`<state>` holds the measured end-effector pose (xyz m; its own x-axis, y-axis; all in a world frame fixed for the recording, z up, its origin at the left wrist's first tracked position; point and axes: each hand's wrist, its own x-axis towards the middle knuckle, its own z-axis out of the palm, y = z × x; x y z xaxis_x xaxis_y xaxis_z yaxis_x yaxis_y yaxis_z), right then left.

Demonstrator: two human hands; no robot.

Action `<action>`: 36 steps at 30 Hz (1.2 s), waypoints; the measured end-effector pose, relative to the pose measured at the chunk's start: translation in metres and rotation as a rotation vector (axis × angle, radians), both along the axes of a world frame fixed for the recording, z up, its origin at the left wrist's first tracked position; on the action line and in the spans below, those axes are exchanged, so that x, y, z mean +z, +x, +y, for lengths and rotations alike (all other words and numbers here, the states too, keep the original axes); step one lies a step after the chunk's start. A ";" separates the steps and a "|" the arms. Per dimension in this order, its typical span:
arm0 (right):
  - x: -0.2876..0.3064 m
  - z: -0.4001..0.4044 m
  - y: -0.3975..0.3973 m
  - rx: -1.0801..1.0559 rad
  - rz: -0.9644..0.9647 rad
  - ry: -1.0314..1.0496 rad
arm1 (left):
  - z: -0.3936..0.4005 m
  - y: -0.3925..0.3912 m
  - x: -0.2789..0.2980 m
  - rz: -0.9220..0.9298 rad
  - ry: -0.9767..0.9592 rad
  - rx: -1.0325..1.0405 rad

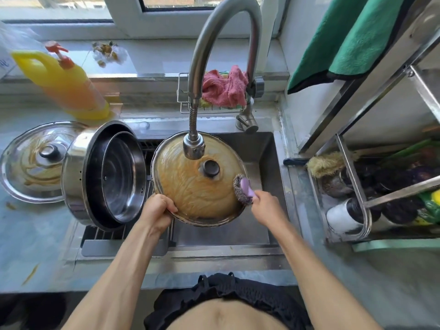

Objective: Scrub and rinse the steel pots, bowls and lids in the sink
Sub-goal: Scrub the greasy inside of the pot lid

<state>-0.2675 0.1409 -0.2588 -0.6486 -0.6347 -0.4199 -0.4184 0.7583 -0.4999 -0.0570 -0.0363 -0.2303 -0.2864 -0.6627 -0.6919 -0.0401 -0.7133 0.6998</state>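
A round steel lid (190,186) smeared with brown-orange residue is held tilted over the sink (266,148), under the faucet head (194,146). My left hand (158,210) grips its lower left rim. My right hand (266,206) holds a steel-wool scrubber (242,189) with a purple handle against the lid's right edge. A steel pot (78,172) lies on its side at the sink's left with a bowl (119,177) nested inside. A second dirty lid (31,163) rests on the counter at the far left. No water stream is visible.
A yellow detergent bottle (64,82) stands at the back left. A wire caddy (185,108) holds a pink cloth (226,86) behind the faucet. A steel rack (357,186) with brushes and bottles stands at the right, a green towel (345,41) draped above it.
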 end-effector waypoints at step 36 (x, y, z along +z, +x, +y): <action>0.020 -0.008 0.022 0.094 0.042 0.084 | 0.004 -0.006 -0.009 -0.037 0.020 0.088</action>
